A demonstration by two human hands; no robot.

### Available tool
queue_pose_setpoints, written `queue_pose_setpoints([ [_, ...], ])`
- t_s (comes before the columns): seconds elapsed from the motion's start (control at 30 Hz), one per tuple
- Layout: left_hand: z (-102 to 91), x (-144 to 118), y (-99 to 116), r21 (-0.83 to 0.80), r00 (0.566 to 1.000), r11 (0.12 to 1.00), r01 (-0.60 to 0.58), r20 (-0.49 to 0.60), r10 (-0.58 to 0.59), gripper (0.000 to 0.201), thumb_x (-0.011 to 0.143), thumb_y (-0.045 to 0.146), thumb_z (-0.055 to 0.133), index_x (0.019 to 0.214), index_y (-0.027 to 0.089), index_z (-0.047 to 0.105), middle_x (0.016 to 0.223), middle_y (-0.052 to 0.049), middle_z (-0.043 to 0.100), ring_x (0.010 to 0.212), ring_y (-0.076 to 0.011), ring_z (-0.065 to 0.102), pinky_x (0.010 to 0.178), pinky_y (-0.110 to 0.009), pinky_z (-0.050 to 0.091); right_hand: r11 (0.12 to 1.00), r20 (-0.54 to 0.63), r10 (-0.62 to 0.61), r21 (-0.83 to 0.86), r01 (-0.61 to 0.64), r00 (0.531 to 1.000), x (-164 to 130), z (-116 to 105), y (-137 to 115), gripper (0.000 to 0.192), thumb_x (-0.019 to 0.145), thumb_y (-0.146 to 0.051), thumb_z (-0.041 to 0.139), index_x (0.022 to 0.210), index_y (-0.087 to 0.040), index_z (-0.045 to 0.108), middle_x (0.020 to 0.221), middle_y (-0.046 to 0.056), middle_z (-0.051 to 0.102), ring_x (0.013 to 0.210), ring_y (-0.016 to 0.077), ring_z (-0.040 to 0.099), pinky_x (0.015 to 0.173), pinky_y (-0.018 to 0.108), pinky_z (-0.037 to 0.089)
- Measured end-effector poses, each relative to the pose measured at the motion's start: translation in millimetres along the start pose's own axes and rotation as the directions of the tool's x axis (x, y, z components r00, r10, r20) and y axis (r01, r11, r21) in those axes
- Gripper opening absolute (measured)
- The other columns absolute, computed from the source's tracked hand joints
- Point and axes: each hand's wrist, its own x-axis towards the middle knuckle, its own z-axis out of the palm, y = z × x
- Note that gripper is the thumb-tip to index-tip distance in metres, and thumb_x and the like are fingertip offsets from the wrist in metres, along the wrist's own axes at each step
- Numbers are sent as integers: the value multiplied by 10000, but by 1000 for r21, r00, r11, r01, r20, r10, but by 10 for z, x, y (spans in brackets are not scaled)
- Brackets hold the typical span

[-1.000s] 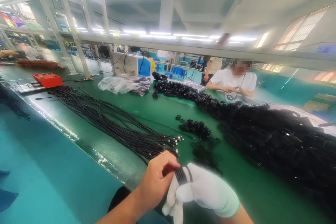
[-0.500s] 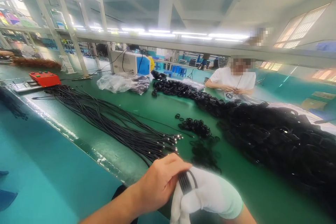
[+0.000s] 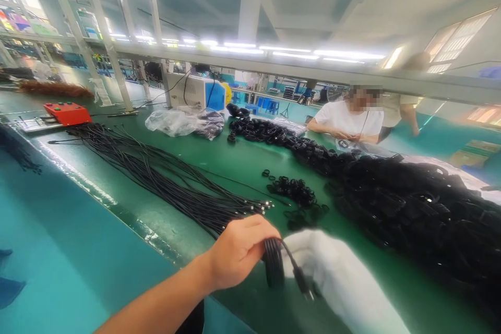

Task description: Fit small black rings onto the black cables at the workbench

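Observation:
My bare left hand (image 3: 237, 250) pinches a coiled black cable (image 3: 274, 267) near the bottom middle of the view. A plug end (image 3: 301, 282) of that cable hangs down to the right. My right hand (image 3: 336, 276), in a white glove, sits just right of the coil, touching the plug end, its fingers blurred. Just beyond my hands lies a long bundle of straight black cables (image 3: 156, 177) with metal tips, stretched across the green bench (image 3: 235, 162).
A large heap of coiled black cables (image 3: 410, 203) fills the right side. Small black rings (image 3: 291, 190) lie in the middle. A plastic bag (image 3: 176, 122), a red box (image 3: 66, 113) and a white machine (image 3: 195, 95) stand farther back. A person in white (image 3: 348, 120) works across the bench.
My left hand has pulled the coil off the gloved right hand, which has dropped lower and to the right. The cable's plug end now hangs free. A second person has appeared at the back right.

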Motion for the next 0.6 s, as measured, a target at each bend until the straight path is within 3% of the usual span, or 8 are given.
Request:
queue_pose_setpoints([
  [0.13,-39,41,28,35,997,997,67,34,-68,286,834,44,408,970,171,625,917,-46,611,843,-135,568,777,-233,456,989,-136,-15,-146,-5,991,23,-17,-63,604,807,-494,566,1343,-265,405,1280,103,506,1088,288,520,905,435,433],
  [0.23,-18,65,45,17,995,995,97,26,-98,317,815,10,408,967,179,628,920,-28,612,833,-121,560,767,-211,444,982,-60,-8,-188,-4,998,175,84,-29,726,670,-342,737,1320,-258,424,1157,93,575,1031,306,546,842,449,480],
  [0.4,-26,117,87,51,979,978,202,-6,-202,313,816,25,402,913,193,648,845,-8,611,792,-118,554,744,-212,430,991,103,-9,130,-5,995,412,133,114,591,672,-233,709,1218,-192,484,933,66,624,767,235,648,682,426,551],
  [0.5,-66,181,134,63,938,937,345,-49,-342,300,792,67,445,981,215,624,903,-4,612,787,-124,560,721,-221,436,954,141,-42,299,-2,989,449,69,191,463,704,-256,684,1127,-133,539,925,97,620,817,243,642,660,414,562],
  [0.6,-73,242,159,65,885,883,466,-45,-464,226,780,141,491,964,221,596,804,21,618,689,-120,549,630,-216,432,915,200,-42,401,-43,979,451,9,263,397,741,-321,657,1057,-92,584,919,130,626,829,238,639,663,409,564],
])
